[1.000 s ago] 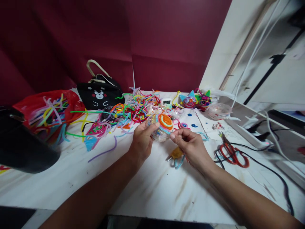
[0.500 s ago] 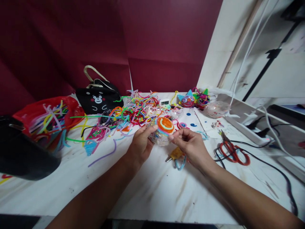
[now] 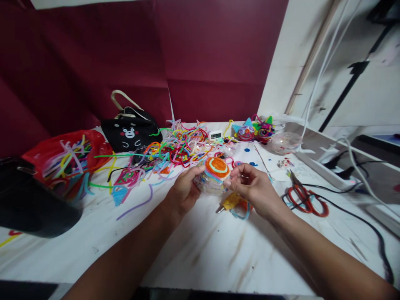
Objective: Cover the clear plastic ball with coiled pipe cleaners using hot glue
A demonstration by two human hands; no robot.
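Note:
My left hand (image 3: 185, 189) is closed around the side of a clear plastic ball (image 3: 210, 186), its thumb at the rim of the coil on top. That coil of fuzzy pipe cleaners (image 3: 218, 167) winds in orange, cream, pink and blue rings. At the ball's right side, my right hand (image 3: 252, 186) pinches the outer pipe cleaner at the coil's edge with thumb and fingertips. Beneath this hand a yellow glue gun (image 3: 231, 201) lies on the table, its metal nozzle pointing left. A light-blue pipe cleaner loop (image 3: 242, 216) shows beside it, partly hidden by the hand.
A tangled heap of pipe cleaners (image 3: 184, 143) lies behind the ball. To the left are a red bag (image 3: 101, 146), a black bin (image 3: 40, 208) and a black bag (image 3: 143, 129). Orange-handled scissors (image 3: 304, 198), black cables and a power strip (image 3: 334, 175) are on the right.
The ball has shifted slightly down and its coil has turned a little in my hands. My right hand has moved slightly right, showing more of the light-blue loop. The camera view has tilted slightly.

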